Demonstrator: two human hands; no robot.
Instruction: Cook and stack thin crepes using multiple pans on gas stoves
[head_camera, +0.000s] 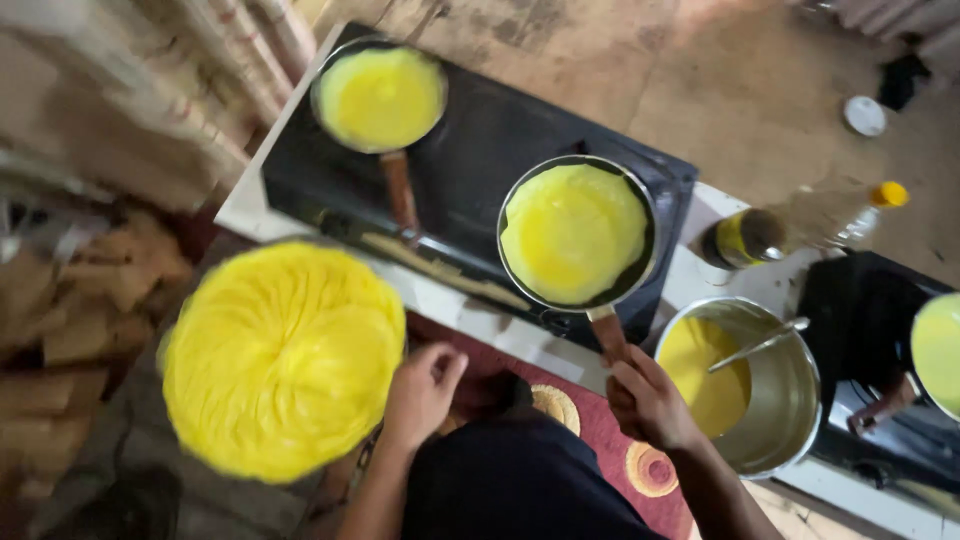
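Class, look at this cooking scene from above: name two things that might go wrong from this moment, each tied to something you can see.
1. The right hand grips the handle of the near pan, which holds a thin yellow crepe; a jerk might slide the pan off the black stove.
2. The steel pot of yellow batter sits right by that wrist, its ladle sticking out; a bump may spill it.

Yellow crepes (283, 358), black stove (480, 150)
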